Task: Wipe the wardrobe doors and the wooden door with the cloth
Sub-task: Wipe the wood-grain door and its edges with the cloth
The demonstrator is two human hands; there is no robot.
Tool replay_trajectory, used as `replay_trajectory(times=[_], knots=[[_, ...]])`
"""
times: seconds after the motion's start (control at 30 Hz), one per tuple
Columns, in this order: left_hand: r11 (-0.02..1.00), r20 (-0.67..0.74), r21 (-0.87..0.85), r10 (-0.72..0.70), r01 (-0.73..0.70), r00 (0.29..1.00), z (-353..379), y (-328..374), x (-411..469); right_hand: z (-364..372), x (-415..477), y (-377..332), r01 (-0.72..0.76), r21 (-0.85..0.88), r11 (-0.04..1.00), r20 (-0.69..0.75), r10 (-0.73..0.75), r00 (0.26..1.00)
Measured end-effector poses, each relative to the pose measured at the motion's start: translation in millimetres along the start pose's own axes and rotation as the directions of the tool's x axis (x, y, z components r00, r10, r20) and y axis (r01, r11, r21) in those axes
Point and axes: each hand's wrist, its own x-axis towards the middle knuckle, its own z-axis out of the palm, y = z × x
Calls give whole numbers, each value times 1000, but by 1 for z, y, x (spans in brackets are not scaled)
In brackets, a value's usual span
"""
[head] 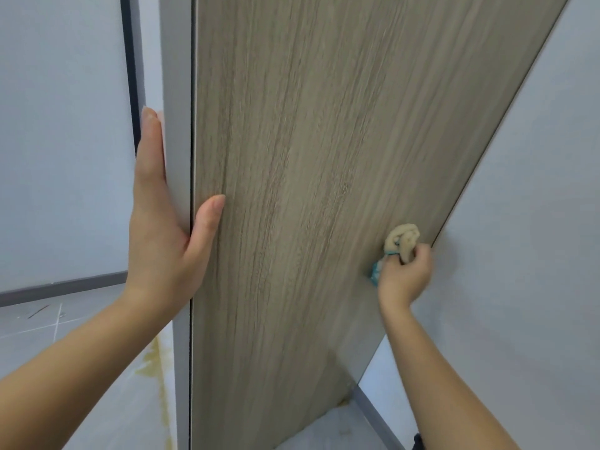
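A tall wooden door (308,177) with light grey-brown grain fills the middle of the head view, standing open with its grey edge toward me. My left hand (165,228) holds that free edge: the thumb lies on the wood face, and the straight fingers lie along the far side. My right hand (404,276) grips a bunched beige and teal cloth (401,243) and presses it against the door's face near its right, hinge-side edge, low down.
A pale wall (526,222) rises right of the door, with a grey skirting board (376,414) at its foot. A pale panel with a dark frame (130,69) stands at left. The grey floor (107,401) has a yellowish stain (159,362) near the door's edge.
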Motion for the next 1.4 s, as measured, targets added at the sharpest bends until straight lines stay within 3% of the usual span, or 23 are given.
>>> replay_trajectory(times=[0.13, 0.23, 0.43, 0.57, 0.73, 0.83, 0.97, 1.1, 1.27, 1.4], knots=[[1000, 6, -5, -5, 6, 1000, -1, 1, -2, -11, -86, -37, 195, 226, 954, 102, -223, 969], [1000, 6, 6, 1, -1, 1000, 0, 1, -2, -15, -149, -61, 292, 325, 899, 224, -373, 900], [1000, 1, -7, 21, -21, 1000, -1, -2, -2, -21, -238, -89, 614, 339, 712, 317, -701, 638], [1000, 2, -15, 20, -20, 1000, -1, -4, -9, -21, -238, -84, 695, 331, 638, 273, -770, 577], [990, 29, -5, -143, 143, 989, 1, -23, -55, -17, -175, -39, 486, 274, 830, 255, -550, 795], [984, 18, -42, -175, 176, 984, 4, -27, -62, -17, -113, -4, 375, 122, 919, 238, -394, 888], [985, -20, -5, -175, 175, 984, 7, -30, -62, -12, -27, 38, 105, -150, 983, 162, -81, 983], [986, -32, 6, -165, 165, 986, 8, -32, -62, 0, 39, 68, -119, -305, 945, 108, 159, 981], [988, -42, 32, -152, 154, 987, 9, -34, -63, 11, 81, 110, -204, -375, 904, 55, 242, 969], [989, -49, 35, -142, 144, 989, 9, -35, -63, 16, 81, 122, -164, -363, 917, 14, 182, 983]])
